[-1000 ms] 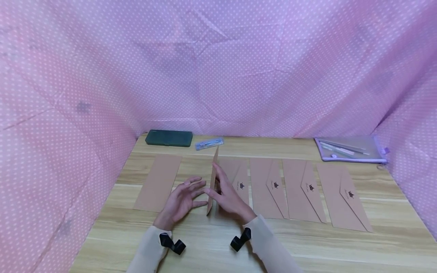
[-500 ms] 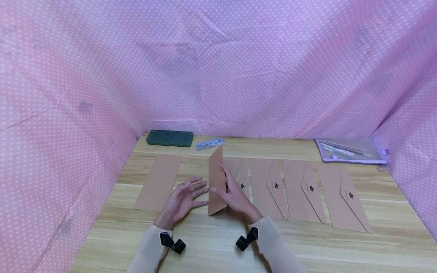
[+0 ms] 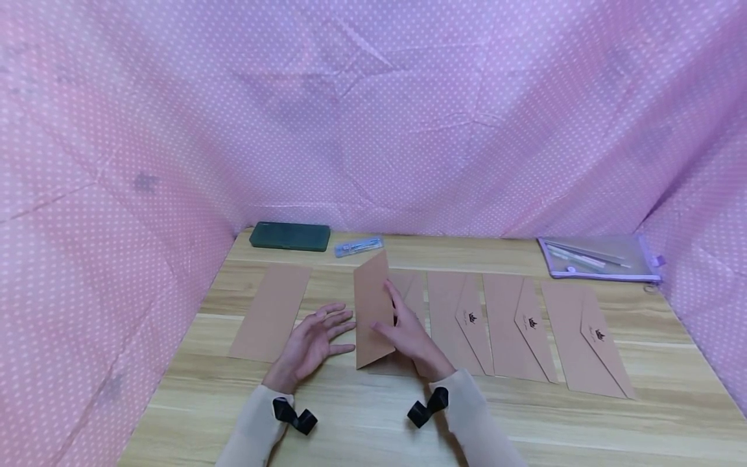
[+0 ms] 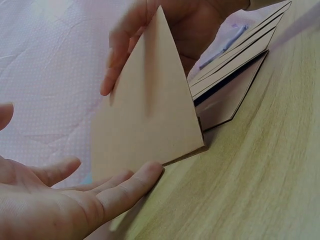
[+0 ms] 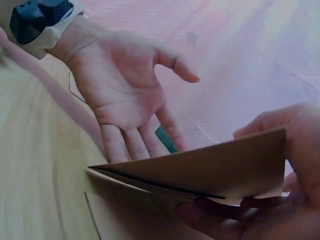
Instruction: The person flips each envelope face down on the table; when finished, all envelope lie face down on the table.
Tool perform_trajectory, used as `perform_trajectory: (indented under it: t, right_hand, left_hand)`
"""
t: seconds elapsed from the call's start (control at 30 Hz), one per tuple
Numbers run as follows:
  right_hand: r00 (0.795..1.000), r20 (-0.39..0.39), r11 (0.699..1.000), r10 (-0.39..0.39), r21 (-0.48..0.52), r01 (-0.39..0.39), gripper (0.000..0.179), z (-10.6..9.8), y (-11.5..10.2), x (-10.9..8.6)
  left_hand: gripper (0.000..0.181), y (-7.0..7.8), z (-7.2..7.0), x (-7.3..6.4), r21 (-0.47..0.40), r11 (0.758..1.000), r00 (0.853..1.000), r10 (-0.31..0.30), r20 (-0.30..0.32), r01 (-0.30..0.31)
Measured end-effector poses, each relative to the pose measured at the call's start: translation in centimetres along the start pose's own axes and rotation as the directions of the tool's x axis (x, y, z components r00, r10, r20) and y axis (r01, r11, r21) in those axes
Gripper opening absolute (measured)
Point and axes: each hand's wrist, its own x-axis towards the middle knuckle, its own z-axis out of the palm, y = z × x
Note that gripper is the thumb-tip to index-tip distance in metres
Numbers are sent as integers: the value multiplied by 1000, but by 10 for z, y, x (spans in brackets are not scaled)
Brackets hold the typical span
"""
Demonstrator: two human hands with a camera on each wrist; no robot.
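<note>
Left of frame centre — left hand (image 3: 312,340), fingers apart, gripping nothing. Mid-frame — brown envelope (image 3: 371,311), edge-on a second ago, now tipped rightward, not lying flat; clamped in right hand (image 3: 413,334), flat envelopes (image 3: 503,318) farther right.

Our right grip (image 5: 300,165) comes in from the right side, pinching a brown envelope (image 5: 215,162) with the thumb beyond its upper edge and fingers curled on the near face. A dark slit runs along that face, and beneath it we see another brown sheet (image 5: 125,215) lying low. Our left grip (image 5: 122,87) turns its palm toward us, thumb spread away, fingers straight; their tips vanish behind the envelope, so we cannot tell whether they touch it. Between two fingers shows something green (image 5: 164,138). A black device (image 5: 40,20) sits at our pale cuff (image 5: 57,37), above the wooden tabletop (image 5: 30,155); pink cloth (image 5: 250,55) fills the background.
</note>
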Motion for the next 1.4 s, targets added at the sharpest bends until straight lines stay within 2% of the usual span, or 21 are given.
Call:
perform_trajectory:
  t: [0.23,0.3,0.4,0.53,0.63,0.77,0.9,1.13,1.4]
  right_hand:
    - [996,-70,999,47,-2,-47,82,-1,4,6]
    - [994,-89,998,61,-10,-62,84,-1,5,8]
    - [989,-112,995,95,-9,-97,87,-1,6,9]
    - [982,-128,990,136,44,-132,89,-3,6,9]
    - [980,-136,987,144,87,-133,90,-4,6,9]
    - [977,-155,983,149,133,-129,89,-5,4,10]
    - [974,-171,979,150,164,-122,89,-6,1,10]
    - [969,-198,977,150,181,-114,88,-4,2,11]
    - [968,-242,990,60,142,-26,84,-2,6,15]
  left_hand:
    - [42,0,1,0,13,1000,1000,3,10,-3]
    - [41,0,2,0,32,999,1000,-5,-9,5]
    - [36,0,3,1,90,996,997,-13,-70,19]
    - [31,-1,4,3,168,985,983,-14,-184,45]
    - [28,-2,7,5,187,980,966,-15,-259,65]
    - [26,-4,12,8,195,977,948,-21,-317,87]
    - [30,-8,18,11,205,975,941,-14,-338,88]
    - [38,-18,23,14,251,966,941,31,-336,58]
    - [50,-26,30,17,301,950,909,52,-413,82]
